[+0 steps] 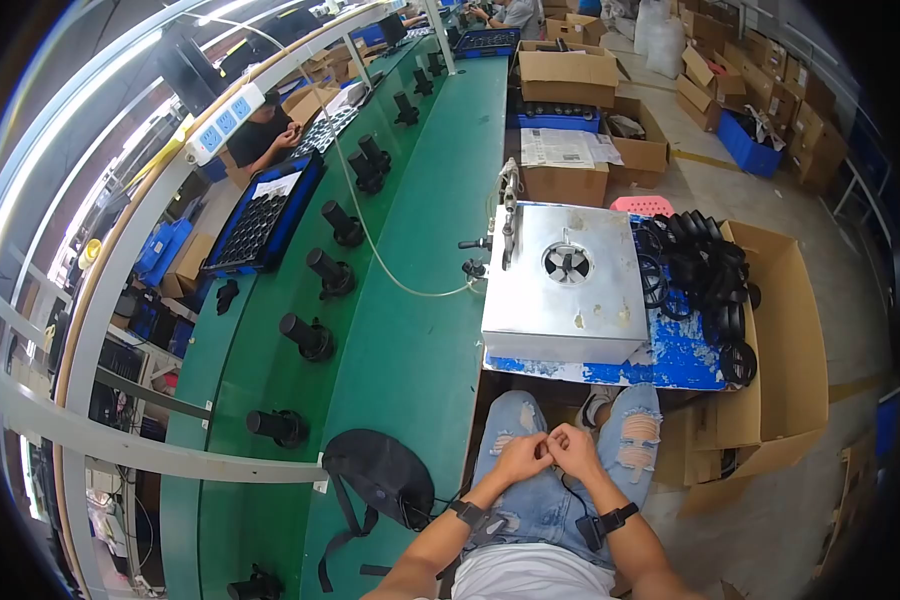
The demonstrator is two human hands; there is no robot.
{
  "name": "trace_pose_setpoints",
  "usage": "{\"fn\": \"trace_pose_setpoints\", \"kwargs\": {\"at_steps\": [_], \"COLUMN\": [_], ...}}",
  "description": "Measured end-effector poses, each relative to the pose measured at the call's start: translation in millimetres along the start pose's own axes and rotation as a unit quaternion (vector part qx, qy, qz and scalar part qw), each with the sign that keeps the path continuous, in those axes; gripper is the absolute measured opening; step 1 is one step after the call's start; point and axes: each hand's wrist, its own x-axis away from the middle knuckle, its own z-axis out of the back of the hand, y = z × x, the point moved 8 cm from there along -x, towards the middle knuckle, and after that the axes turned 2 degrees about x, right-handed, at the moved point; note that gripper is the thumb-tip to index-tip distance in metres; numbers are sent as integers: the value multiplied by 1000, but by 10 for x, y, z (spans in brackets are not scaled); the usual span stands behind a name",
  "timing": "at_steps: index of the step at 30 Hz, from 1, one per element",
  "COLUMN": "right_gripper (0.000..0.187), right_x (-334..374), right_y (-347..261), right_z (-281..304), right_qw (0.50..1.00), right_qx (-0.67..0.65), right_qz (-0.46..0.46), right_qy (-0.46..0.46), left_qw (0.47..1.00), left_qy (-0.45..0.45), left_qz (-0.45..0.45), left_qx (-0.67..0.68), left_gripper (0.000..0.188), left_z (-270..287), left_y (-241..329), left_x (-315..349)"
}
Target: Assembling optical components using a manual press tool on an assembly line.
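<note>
Over my lap, my left hand and my right hand meet at the fingertips. Both sets of fingers are curled and pinched together; anything between them is hidden or too small to name. In front of my knees stands a silver metal box with a round, spoked opening in its top. A metal lever fitting is mounted along its left side. Right of the box, black ring-shaped plastic parts are heaped on a worn blue-and-white board.
At my left runs a long green bench with several black cylindrical parts. A black bag lies on its near end. An open cardboard box stands at the right. Across the bench a person works beside a black tray.
</note>
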Motion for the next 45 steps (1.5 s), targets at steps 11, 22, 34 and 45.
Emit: {"fn": "trace_pose_setpoints", "kwargs": {"at_steps": [11,22,34,45], "right_gripper": [9,30,38,34], "right_x": [-109,-1910,-2600,-1729], "right_y": [-353,394,943,968], "right_z": [570,2974,3134,3041], "right_qw": [993,915,896,928], "right_qx": [-62,205,353,-155], "right_qz": [76,-101,-139,-21], "right_qy": [59,332,231,339], "left_qw": [996,999,998,956], "left_qy": [37,33,59,231], "left_qz": [7,5,-16,-112], "left_qx": [82,35,7,139], "left_gripper": [22,21,19,22], "left_z": [66,70,-131,534], "left_y": [-50,-9,-103,230], "left_x": [18,-26,-137,46]}}
